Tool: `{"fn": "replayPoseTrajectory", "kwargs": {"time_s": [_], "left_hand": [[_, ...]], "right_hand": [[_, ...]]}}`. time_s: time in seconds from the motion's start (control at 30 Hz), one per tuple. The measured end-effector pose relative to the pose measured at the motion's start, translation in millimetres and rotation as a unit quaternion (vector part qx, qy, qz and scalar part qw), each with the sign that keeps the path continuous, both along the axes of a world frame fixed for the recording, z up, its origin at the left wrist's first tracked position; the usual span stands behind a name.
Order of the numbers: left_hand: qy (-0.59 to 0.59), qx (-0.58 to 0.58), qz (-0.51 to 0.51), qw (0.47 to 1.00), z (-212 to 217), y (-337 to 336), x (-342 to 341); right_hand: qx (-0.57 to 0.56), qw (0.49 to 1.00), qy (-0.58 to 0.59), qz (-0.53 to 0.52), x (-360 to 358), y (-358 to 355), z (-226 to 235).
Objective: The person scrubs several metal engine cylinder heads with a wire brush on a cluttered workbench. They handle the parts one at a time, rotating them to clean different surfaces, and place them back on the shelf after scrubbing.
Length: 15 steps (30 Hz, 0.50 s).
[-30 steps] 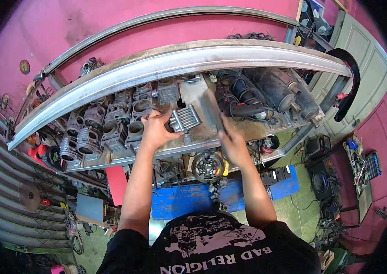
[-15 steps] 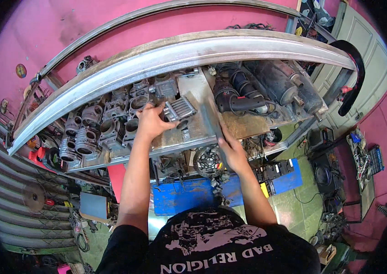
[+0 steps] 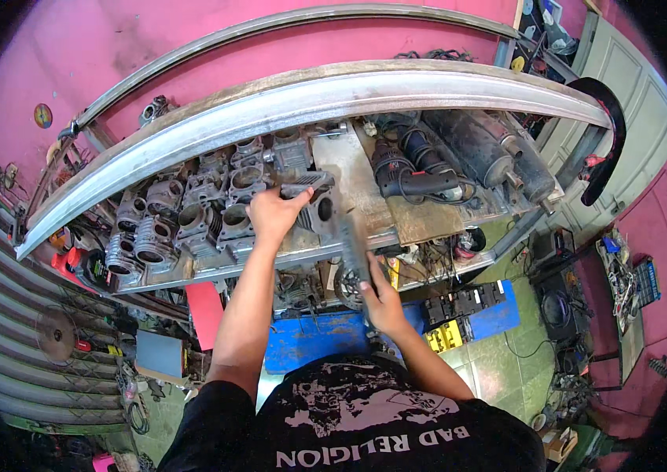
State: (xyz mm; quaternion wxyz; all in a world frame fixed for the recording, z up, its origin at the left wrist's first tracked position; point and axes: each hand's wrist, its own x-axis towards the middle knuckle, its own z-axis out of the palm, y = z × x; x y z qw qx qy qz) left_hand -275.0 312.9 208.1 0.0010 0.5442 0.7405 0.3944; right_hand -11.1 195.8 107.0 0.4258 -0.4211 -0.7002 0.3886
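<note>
My left hand (image 3: pixel 277 216) grips a finned engine cylinder (image 3: pixel 322 206) at the shelf's front edge, with fingers over its upper end. One bore opening shows on its near side. My right hand (image 3: pixel 383 303) is closed round the lower end of a long, narrow grey-brown tool (image 3: pixel 354 245), smeared by motion, so its kind is unclear. The tool's upper end is close to the cylinder's right side; whether they touch I cannot tell. Left of my left hand, several other engine cylinders (image 3: pixel 154 245) stand in rows on the shelf (image 3: pixel 349 153).
Corded power tools (image 3: pixel 420 177) and dark exhaust mufflers (image 3: pixel 471 149) lie on the shelf's right part. A whitish beam (image 3: pixel 310 106) crosses above its back. Below are a blue surface (image 3: pixel 314 342), black blocky parts (image 3: pixel 467 300) and a yellow part (image 3: pixel 445 337).
My left hand has turned the cylinder, so a bore now shows and its fins point elsewhere. My right hand has moved down and left with the tool.
</note>
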Motion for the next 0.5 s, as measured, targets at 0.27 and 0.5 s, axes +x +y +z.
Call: {"fn": "replayPoseTrajectory", "kwargs": {"time_s": [0.27,0.5], "left_hand": [[-0.365,-0.106,0.019,0.925,-24.6,-22.6,31.7],[-0.479,-0.021,-0.029,0.877,-58.8,-26.3,16.9]], "right_hand": [[0.162,0.971,-0.153,-0.084,5.6,43.7,60.9],[0.257,0.938,-0.232,-0.006,-3.0,36.3,48.4]]}}
